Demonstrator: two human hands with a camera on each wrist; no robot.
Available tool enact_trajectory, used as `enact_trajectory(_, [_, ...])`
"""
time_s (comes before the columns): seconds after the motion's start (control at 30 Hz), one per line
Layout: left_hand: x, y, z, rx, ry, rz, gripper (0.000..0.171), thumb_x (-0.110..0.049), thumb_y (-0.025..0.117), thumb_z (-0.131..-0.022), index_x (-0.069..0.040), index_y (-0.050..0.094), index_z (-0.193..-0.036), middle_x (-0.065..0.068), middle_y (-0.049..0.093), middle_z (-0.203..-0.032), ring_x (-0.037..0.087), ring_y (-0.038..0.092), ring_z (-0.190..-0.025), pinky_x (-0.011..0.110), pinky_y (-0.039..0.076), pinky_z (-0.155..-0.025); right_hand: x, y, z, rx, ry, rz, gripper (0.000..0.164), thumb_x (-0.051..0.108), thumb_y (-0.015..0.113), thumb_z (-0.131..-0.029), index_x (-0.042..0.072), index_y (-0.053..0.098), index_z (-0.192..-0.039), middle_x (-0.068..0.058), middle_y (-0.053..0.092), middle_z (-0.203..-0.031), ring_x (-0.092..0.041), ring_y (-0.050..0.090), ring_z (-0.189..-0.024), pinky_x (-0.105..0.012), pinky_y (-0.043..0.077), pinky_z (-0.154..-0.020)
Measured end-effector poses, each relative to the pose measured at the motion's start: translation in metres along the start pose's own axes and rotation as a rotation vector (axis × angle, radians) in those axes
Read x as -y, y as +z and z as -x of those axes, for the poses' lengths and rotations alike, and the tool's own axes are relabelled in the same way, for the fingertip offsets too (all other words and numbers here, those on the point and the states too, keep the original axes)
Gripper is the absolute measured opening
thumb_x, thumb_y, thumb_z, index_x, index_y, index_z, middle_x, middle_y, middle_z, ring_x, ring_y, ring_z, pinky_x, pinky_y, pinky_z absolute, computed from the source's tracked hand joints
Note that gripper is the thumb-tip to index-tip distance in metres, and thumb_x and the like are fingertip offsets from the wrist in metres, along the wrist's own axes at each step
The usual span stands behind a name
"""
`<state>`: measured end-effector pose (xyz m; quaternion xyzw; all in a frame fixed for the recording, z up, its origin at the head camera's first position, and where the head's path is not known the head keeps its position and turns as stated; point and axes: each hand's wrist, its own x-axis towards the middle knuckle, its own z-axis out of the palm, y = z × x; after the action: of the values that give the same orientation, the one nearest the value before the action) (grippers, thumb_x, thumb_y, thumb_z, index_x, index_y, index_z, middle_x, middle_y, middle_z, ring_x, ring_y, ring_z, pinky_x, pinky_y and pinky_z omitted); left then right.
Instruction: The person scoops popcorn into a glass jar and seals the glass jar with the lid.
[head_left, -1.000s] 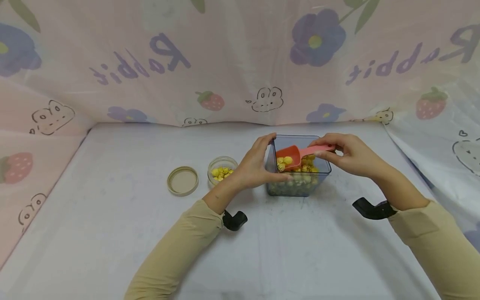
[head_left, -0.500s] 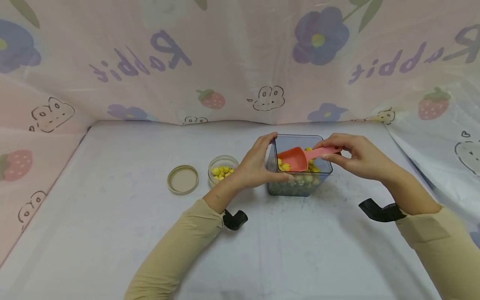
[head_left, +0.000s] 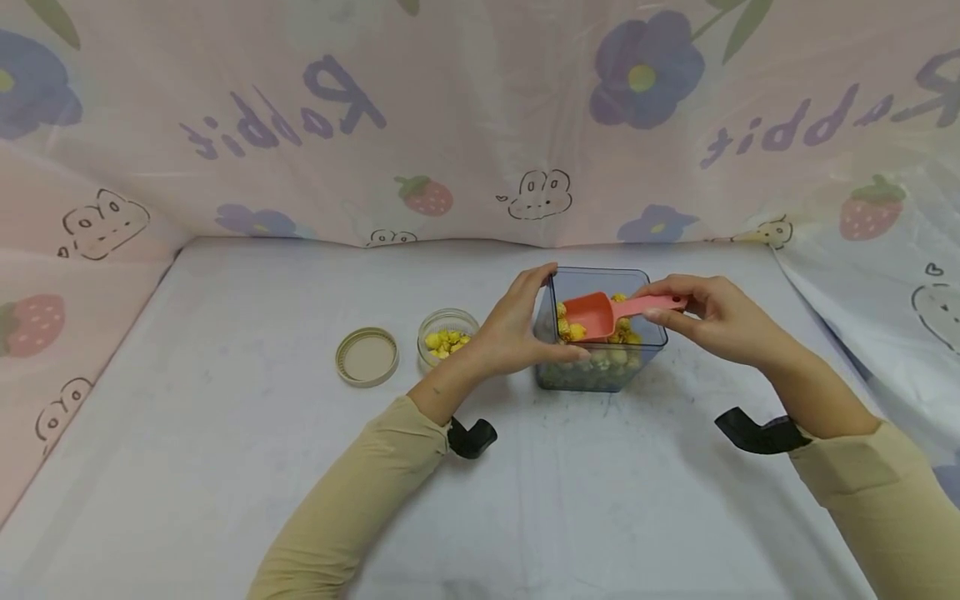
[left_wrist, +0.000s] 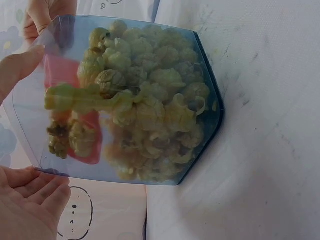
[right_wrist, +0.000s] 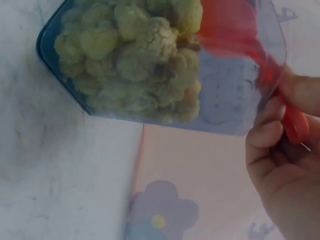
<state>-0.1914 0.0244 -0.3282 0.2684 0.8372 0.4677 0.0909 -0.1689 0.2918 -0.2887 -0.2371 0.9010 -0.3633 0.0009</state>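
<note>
A clear blue-tinted plastic container stands upright on the table, partly filled with yellow popcorn. My left hand grips its left side near the rim, thumb along the front wall and fingers at the back corner. With my right hand I hold the handle of a red-pink scoop between thumb and fingers. The scoop's bowl is inside the container above the popcorn, with a few pieces at its mouth. Through the wall, the left wrist view also shows the red scoop.
Left of the container, partly behind my left wrist, is a round clear jar with some popcorn inside. Beside it a round beige-rimmed lid lies on the white-covered table. A printed curtain hangs at the back and sides.
My right hand has shifted slightly right with the scoop, whose bowl has moved from the container's left part toward its middle. My left hand has kept its grip on the container.
</note>
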Motion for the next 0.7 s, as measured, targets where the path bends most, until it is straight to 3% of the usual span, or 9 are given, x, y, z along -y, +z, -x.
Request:
enact_trajectory(0.17, [-0.001, 0.0, 0.0, 0.001, -0.006, 0.003, 0.107, -0.036, 0.085, -0.071, -0.016, 0.018, -0.152, 0.002, 0.026, -0.154, 0.018, 0.029, -0.141, 0.041, 0.032, -0.114, -0.004, 0.0, 0.004, -0.05, 0.076, -0.077, 0.025, 0.003, 0.063, -0.091, 0.001, 0.064, -0.116, 0.005, 0.055, -0.082, -0.012, 0.039, -0.059, -0.028, 0.03, -0.044])
enact_trajectory(0.33, [0.0, 0.0, 0.0, 0.003, -0.003, 0.011, 0.107, -0.035, 0.085, -0.071, -0.015, 0.019, -0.152, 0.003, 0.026, -0.155, 0.019, 0.029, -0.142, 0.041, 0.032, -0.114, -0.008, 0.001, 0.008, -0.104, 0.166, -0.14, 0.026, 0.007, 0.063, -0.092, 0.004, 0.065, -0.118, 0.009, 0.057, -0.085, -0.011, 0.043, -0.065, -0.027, 0.033, -0.051])
enact_trajectory(0.57, [0.0, 0.0, -0.001, 0.002, 0.003, 0.006, 0.107, -0.035, 0.085, -0.071, -0.015, 0.018, -0.152, 0.003, 0.026, -0.155, 0.019, 0.029, -0.142, 0.041, 0.031, -0.114, -0.015, 0.004, 0.012, -0.149, 0.189, -0.21, 0.022, 0.008, 0.064, -0.092, 0.014, 0.068, -0.112, 0.01, 0.057, -0.082, -0.009, 0.042, -0.067, -0.028, 0.03, -0.051])
enact_trajectory(0.7, [0.0, 0.0, -0.001, 0.0, 0.006, 0.001, 0.106, -0.035, 0.085, -0.071, -0.015, 0.019, -0.152, 0.003, 0.026, -0.154, 0.019, 0.029, -0.142, 0.041, 0.031, -0.114, -0.017, 0.005, 0.014, -0.166, 0.202, -0.224, 0.023, 0.007, 0.063, -0.092, 0.01, 0.067, -0.115, 0.01, 0.059, -0.083, -0.009, 0.045, -0.07, -0.025, 0.035, -0.055])
